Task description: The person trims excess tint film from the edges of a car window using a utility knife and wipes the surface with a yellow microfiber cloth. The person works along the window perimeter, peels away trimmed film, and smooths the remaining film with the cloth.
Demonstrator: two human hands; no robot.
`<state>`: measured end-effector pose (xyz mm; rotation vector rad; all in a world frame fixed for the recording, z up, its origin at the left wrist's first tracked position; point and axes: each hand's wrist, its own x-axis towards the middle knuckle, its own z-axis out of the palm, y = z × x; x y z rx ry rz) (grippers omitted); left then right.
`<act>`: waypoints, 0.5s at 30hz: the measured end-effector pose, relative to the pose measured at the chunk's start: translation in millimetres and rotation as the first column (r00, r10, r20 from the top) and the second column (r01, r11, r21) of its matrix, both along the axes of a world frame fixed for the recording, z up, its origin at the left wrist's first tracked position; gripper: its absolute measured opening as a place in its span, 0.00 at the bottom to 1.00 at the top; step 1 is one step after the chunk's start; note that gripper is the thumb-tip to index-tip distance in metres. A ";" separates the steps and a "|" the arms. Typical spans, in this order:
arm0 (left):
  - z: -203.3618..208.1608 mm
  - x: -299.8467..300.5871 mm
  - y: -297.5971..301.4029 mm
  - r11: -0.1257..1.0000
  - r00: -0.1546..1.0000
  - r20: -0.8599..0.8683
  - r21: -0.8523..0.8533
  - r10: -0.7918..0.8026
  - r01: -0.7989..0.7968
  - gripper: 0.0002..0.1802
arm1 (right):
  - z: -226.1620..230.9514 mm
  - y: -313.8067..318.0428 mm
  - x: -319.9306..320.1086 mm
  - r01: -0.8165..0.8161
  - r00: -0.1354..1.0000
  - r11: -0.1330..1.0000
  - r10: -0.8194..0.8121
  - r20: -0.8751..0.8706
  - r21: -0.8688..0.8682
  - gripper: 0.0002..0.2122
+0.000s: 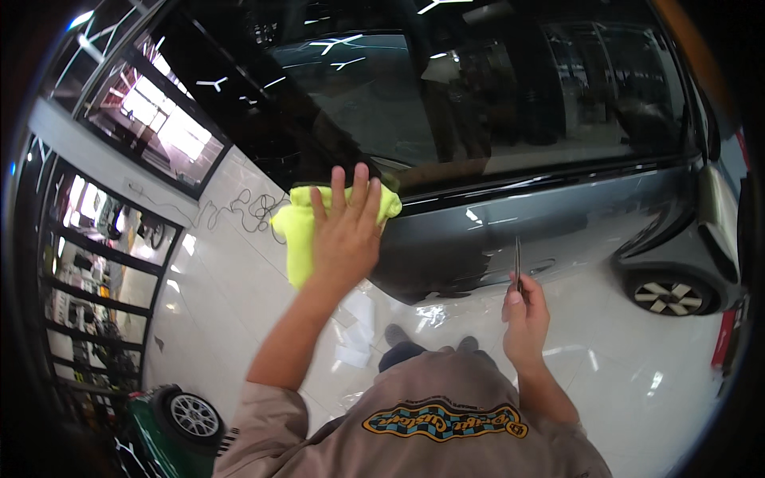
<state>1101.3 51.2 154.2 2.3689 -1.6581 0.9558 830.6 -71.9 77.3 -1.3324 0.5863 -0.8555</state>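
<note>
My left hand [348,231] lies flat with its fingers stretched out, holding a bright yellow-green cloth [301,243] against the car at the lower edge of the dark side window [550,88]. Part of the cloth hangs below the palm. Lower and to the right, my right hand [526,319] is closed around a thin, flat, dark tool [518,256] seen edge-on, its narrow end pointing up. Its exact kind cannot be made out. Behind it is the glossy grey door [446,247] of the car, with a door handle partly visible to the right.
A front wheel [669,296] and side mirror [717,211] are on the right. White sheets [356,331] lie on the tiled floor [215,303] near my feet. A loose cable [253,209] runs along the left. Part of a green car [163,430] stands lower left.
</note>
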 end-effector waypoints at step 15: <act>86.8 64.9 -29.9 0.954 0.855 0.426 -0.086 0.296 -0.287 0.35 | 23.3 -10.0 26.4 -0.031 0.998 0.980 0.039 0.040 -0.198 0.13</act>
